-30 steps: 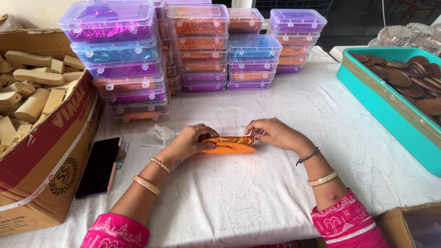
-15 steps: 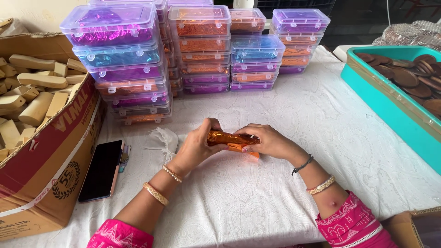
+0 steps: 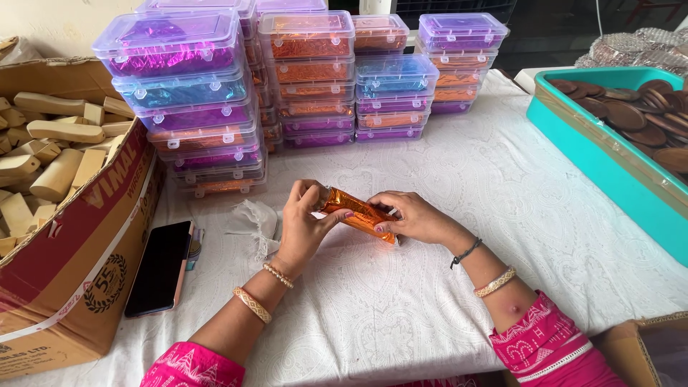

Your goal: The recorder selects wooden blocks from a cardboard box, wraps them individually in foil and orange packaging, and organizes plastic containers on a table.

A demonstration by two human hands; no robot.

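I saw the small clear plastic box lined with orange foil (image 3: 356, 213) held tilted between both hands. The left hand (image 3: 304, 222) gripped its left end; the right hand (image 3: 414, 218) pinched its right end above the white tablecloth (image 3: 430, 301).

A single head-worn camera looks steeply down and forward from close above the table (image 3: 444, 179), with the left hand (image 3: 304, 222) and right hand (image 3: 416, 218) near centre frame, the stacked plastic boxes (image 3: 287, 79) along the far edge, and no second view to overlap.

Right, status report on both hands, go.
Left hand and right hand both gripping orange foil-wrapped piece, lifted off white tablecloth. Nothing between hands. Phone to the left.
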